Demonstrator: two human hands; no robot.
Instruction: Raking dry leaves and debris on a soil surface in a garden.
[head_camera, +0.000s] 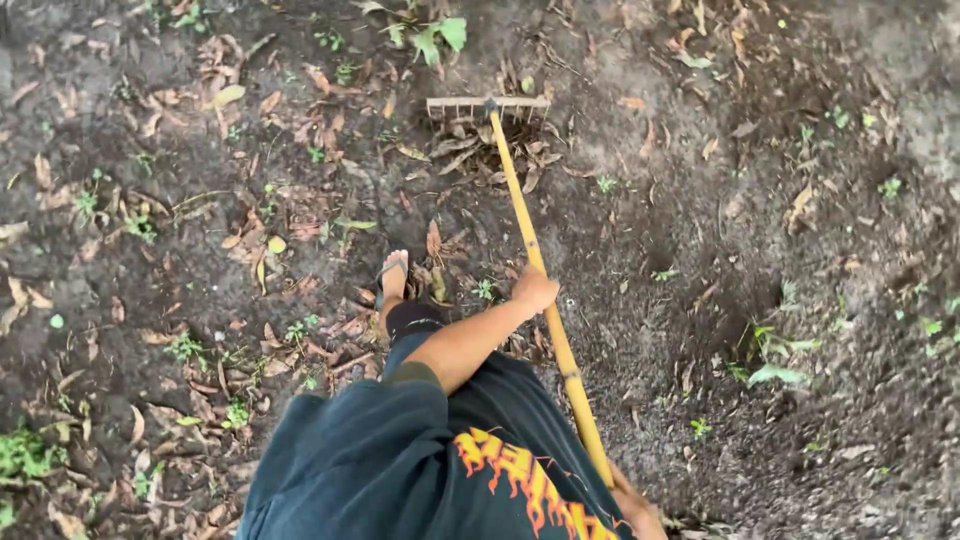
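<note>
I hold a rake with a long yellow bamboo handle (540, 290) that runs from the bottom of the view up to its toothed head (487, 104). The head rests on dark soil at the far edge of a small heap of dry brown leaves (478, 152). My left hand (535, 289) is stretched forward and closed round the middle of the handle. Closed on the handle's near end, my right hand (636, 508) shows only partly at the bottom edge, beside my dark shirt with an orange print.
My foot in a sandal (393, 276) stands on leaf litter left of the handle. Dry leaves cover the soil on the left (200, 250). Darker raked earth lies to the right (720, 300), with small green weeds (775, 350) and a leafy seedling (430, 35) at the top.
</note>
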